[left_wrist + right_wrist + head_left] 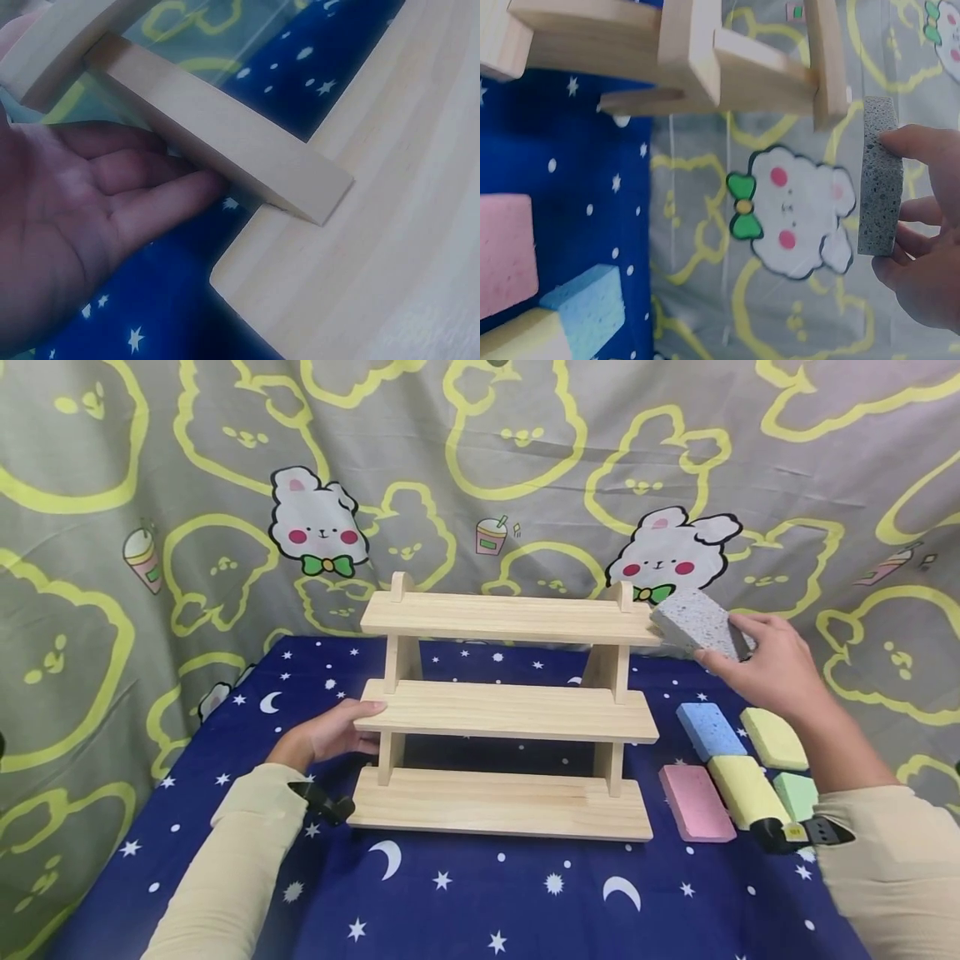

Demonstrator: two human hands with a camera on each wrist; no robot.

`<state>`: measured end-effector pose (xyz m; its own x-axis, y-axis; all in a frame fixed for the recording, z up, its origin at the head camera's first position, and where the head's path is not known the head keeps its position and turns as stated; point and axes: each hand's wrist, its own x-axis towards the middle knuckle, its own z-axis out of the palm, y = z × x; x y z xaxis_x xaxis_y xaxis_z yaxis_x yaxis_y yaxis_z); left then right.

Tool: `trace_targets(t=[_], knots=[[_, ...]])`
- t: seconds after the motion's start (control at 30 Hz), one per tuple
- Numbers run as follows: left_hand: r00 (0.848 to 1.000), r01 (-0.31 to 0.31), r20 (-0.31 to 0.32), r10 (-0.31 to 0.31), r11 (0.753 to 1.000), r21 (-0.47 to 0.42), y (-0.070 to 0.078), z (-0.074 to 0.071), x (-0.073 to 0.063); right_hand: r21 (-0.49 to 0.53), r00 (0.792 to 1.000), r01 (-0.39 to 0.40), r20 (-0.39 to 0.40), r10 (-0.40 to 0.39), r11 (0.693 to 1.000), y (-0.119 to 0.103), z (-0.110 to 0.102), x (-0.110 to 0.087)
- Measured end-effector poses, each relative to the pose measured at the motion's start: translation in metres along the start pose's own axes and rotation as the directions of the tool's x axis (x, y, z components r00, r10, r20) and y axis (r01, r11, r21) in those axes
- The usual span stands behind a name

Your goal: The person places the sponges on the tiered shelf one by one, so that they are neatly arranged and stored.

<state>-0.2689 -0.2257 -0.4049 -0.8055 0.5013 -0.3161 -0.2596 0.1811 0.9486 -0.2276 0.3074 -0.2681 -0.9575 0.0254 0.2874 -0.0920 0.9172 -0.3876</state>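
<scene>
A three-tier wooden display shelf (506, 710) stands in the middle of the table. My left hand (333, 733) holds the left end of its middle board, thumb on top and fingers beneath. In the left wrist view, the fingers (161, 184) touch or nearly touch the side support (225, 127) under that board. Between thumb and fingers, my right hand (776, 664) grips a grey speckled sponge (690, 620), raised at the right end of the top board. The right wrist view shows this grey sponge (880, 180) edge-on, apart from the shelf.
Right of the shelf lie a blue sponge (708, 731), a pink sponge (697, 803), two yellow sponges (746, 789) and a green one (797, 795), partly behind the right wrist's camera strap. A navy cloth (442, 910) with moons and stars covers the table. Behind hangs a grey patterned curtain (420, 452).
</scene>
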Motion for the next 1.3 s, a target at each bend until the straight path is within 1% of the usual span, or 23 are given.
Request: trace_targets(t=[0.1, 0.2, 0.5, 0.67, 0.9, 1.07, 1.2, 1.3], knots=[[1.000, 0.007, -0.006, -0.007, 1.000, 0.000, 0.000, 0.000, 0.000, 0.009, 0.998, 0.062, 0.000, -0.062, 0.998, -0.012, 0.002, 0.004], [1.000, 0.010, -0.010, -0.010, 1.000, -0.003, 0.000, 0.000, 0.000, 0.007, 0.994, 0.106, 0.014, -0.106, 0.994, -0.024, 0.005, 0.008], [1.000, 0.006, -0.012, -0.006, 1.000, 0.005, 0.003, 0.002, -0.001, 0.016, 0.974, 0.209, 0.080, -0.210, 0.978, -0.062, 0.020, 0.023], [1.000, 0.010, -0.023, -0.011, 1.000, -0.008, 0.002, 0.003, -0.001, 0.030, 0.961, 0.239, 0.139, -0.241, 0.971, -0.078, 0.030, 0.033], [1.000, 0.009, -0.015, -0.009, 1.000, -0.006, 0.001, 0.003, -0.002, 0.052, 0.936, 0.272, 0.220, -0.276, 0.961, -0.093, 0.038, 0.044], [1.000, 0.003, -0.019, -0.003, 1.000, -0.011, 0.001, 0.003, -0.003, 0.046, 0.921, 0.299, 0.247, -0.301, 0.953, -0.100, 0.043, 0.050], [1.000, -0.001, -0.015, 0.001, 1.000, -0.018, 0.001, 0.002, -0.002, 0.040, 0.914, 0.308, 0.263, -0.307, 0.951, -0.105, 0.046, 0.053], [1.000, -0.001, -0.014, 0.000, 1.000, -0.022, -0.001, 0.002, -0.001, 0.044, 0.913, 0.317, 0.255, -0.318, 0.947, -0.108, 0.050, 0.054]])
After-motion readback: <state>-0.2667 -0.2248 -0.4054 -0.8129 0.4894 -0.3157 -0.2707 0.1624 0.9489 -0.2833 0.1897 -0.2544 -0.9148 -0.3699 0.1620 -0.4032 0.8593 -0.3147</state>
